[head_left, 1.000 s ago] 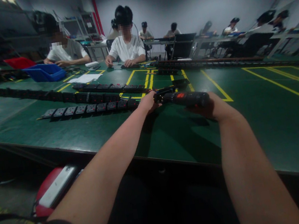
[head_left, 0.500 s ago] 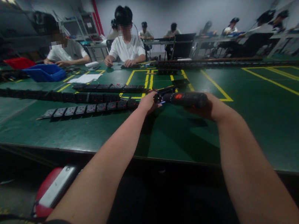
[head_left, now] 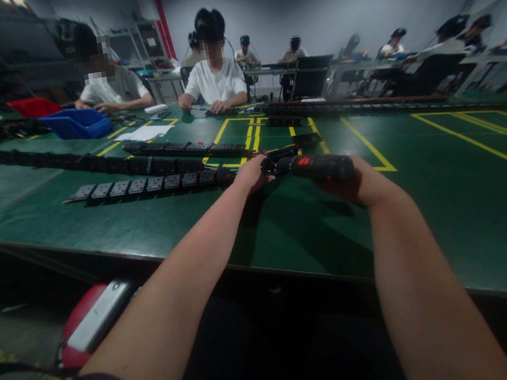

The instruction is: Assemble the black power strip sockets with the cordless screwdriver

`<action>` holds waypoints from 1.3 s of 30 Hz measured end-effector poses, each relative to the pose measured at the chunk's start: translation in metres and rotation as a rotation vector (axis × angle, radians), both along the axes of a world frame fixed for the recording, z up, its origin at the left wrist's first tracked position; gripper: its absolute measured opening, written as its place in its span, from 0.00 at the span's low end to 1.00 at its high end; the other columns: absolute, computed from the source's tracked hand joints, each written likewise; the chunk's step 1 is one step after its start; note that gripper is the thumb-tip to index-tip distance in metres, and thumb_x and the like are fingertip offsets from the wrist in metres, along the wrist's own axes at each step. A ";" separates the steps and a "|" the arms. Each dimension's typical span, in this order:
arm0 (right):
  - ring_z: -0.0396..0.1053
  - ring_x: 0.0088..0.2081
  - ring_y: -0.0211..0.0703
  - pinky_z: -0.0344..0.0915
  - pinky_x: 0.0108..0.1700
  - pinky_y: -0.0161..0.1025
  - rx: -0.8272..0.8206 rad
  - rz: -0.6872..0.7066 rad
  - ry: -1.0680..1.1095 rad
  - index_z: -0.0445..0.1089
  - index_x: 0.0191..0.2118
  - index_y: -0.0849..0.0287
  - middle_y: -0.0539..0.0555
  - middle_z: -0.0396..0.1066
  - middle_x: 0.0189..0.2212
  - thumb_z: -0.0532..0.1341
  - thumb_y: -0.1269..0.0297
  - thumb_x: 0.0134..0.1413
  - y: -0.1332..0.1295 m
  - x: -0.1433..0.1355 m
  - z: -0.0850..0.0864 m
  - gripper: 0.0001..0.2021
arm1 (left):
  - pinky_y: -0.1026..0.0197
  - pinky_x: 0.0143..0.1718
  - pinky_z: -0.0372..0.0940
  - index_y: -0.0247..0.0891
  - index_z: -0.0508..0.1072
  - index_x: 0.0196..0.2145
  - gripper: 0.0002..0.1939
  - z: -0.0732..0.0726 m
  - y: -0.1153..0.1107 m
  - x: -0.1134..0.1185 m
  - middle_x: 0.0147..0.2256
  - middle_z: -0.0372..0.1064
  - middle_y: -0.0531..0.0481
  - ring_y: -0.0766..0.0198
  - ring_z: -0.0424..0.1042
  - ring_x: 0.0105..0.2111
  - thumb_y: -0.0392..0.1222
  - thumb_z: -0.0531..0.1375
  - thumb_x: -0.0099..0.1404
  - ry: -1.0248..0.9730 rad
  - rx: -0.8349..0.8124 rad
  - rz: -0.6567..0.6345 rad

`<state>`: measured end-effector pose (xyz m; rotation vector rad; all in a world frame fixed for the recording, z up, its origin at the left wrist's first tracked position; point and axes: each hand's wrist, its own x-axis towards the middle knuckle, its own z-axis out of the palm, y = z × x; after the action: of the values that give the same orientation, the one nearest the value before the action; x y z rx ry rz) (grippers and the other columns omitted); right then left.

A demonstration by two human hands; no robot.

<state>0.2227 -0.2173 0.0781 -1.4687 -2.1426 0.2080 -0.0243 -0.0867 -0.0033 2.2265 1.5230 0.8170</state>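
My right hand (head_left: 352,185) is wrapped round a black power tool (head_left: 319,167) with an orange mark, which lies level and points left. At the tool's front end is my left hand (head_left: 254,174), its fingers closed at the right end of a black segmented strip (head_left: 152,185). What those fingers hold is too small and dark to make out. The strip stretches left over the green table (head_left: 298,234). Behind it lie a shorter dark strip (head_left: 190,148) and a long black strip (head_left: 107,164).
A blue bin (head_left: 76,123), a red bin (head_left: 34,108) and white paper (head_left: 145,133) lie at the back left. Long dark strips (head_left: 364,103) run along the back right. Two people sit across the table, and several others are farther off.
The power tool and my right hand have shifted very slightly to the right. The blue-white glint by my left fingertips has faded.
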 end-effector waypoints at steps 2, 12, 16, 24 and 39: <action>0.77 0.38 0.54 0.74 0.44 0.49 -0.006 0.014 -0.012 0.78 0.40 0.57 0.58 0.80 0.34 0.65 0.63 0.50 -0.001 -0.001 0.003 0.10 | 0.52 0.56 0.69 0.42 0.73 0.59 0.33 0.002 -0.002 0.000 0.53 0.78 0.42 0.48 0.76 0.54 0.44 0.73 0.57 -0.004 0.004 -0.006; 0.78 0.44 0.56 0.73 0.47 0.48 -0.065 0.013 -0.105 0.80 0.45 0.60 0.59 0.81 0.40 0.66 0.68 0.51 0.007 -0.012 0.030 0.14 | 0.51 0.53 0.71 0.40 0.73 0.57 0.30 -0.010 0.006 -0.001 0.50 0.79 0.41 0.50 0.77 0.49 0.47 0.72 0.59 -0.022 0.076 -0.062; 0.78 0.42 0.57 0.75 0.46 0.50 -0.104 0.068 -0.119 0.80 0.43 0.51 0.53 0.81 0.36 0.68 0.68 0.48 0.012 -0.024 0.052 0.14 | 0.48 0.59 0.68 0.40 0.72 0.58 0.31 -0.016 0.009 -0.006 0.55 0.76 0.39 0.48 0.74 0.56 0.48 0.71 0.59 -0.024 0.118 -0.108; 0.77 0.36 0.53 0.76 0.42 0.48 -0.053 0.209 -0.351 0.80 0.34 0.50 0.52 0.79 0.30 0.75 0.61 0.43 0.055 -0.038 0.084 0.10 | 0.50 0.56 0.69 0.42 0.74 0.55 0.27 -0.027 0.022 -0.004 0.51 0.79 0.43 0.53 0.77 0.52 0.46 0.71 0.58 -0.151 0.110 -0.154; 0.76 0.36 0.50 0.77 0.40 0.48 -0.152 0.260 -0.381 0.81 0.36 0.50 0.50 0.80 0.31 0.74 0.66 0.43 0.063 -0.051 0.102 0.11 | 0.47 0.57 0.70 0.42 0.75 0.55 0.28 -0.015 0.016 0.006 0.52 0.80 0.43 0.52 0.77 0.54 0.42 0.71 0.56 -0.167 -0.010 -0.072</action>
<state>0.1716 -0.1547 0.1796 -1.3957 -2.6800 0.2002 -0.0185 -0.0707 -0.0182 2.1334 1.3586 0.9451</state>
